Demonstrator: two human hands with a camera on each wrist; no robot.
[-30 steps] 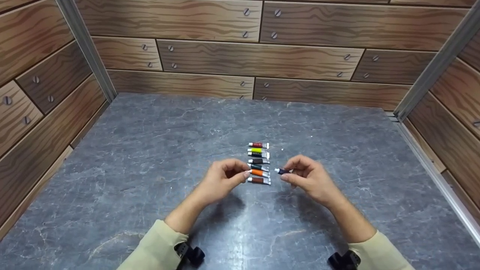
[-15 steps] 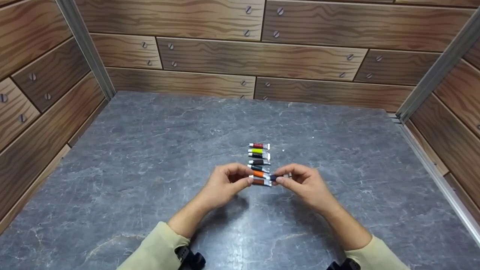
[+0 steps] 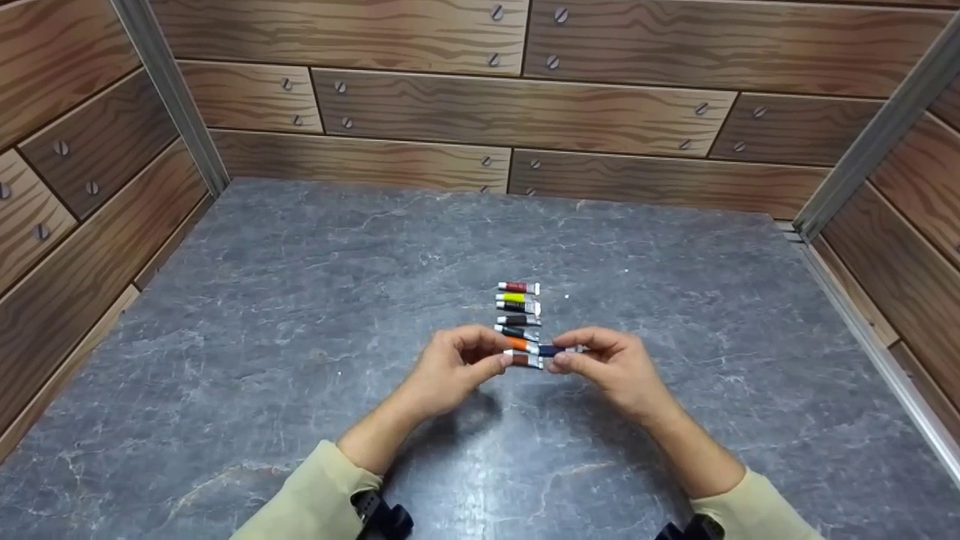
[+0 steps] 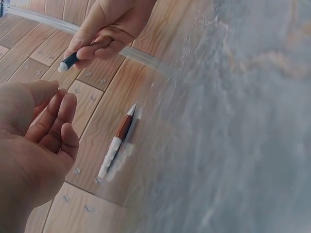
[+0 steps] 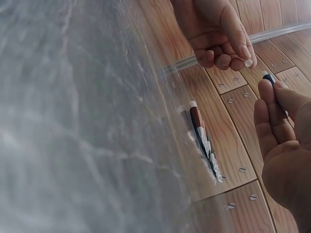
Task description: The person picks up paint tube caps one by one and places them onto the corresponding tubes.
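Note:
My right hand (image 3: pixel 611 367) pinches a small dark blue paint tube (image 3: pixel 551 350) between thumb and fingers, its white end pointing left. Facing it, my left hand (image 3: pixel 454 375) pinches a small white cap (image 5: pixel 248 63), which shows in the right wrist view. A narrow gap separates the cap from the tube's tip. Both hands are above the near end of a column of paint tubes lying on the table: a brown tube (image 3: pixel 525 361), an orange tube (image 3: pixel 521 345), a dark teal tube (image 3: pixel 517 332) and others further back. The left fingers partly cover the nearest tubes' caps.
Further up the column lie a black tube (image 3: pixel 517 320), a dark tube (image 3: pixel 517 307), a yellow tube (image 3: pixel 514 298) and a red tube (image 3: pixel 517 287). A tiny white speck (image 3: pixel 566 296) is right of them. Wood-patterned walls (image 3: pixel 420 97) surround the grey marbled table (image 3: pixel 300 270).
My right hand has moved left with the blue tube, closer to my left hand. The left hand has shifted slightly right and nearer. During the last half second both have barely moved.

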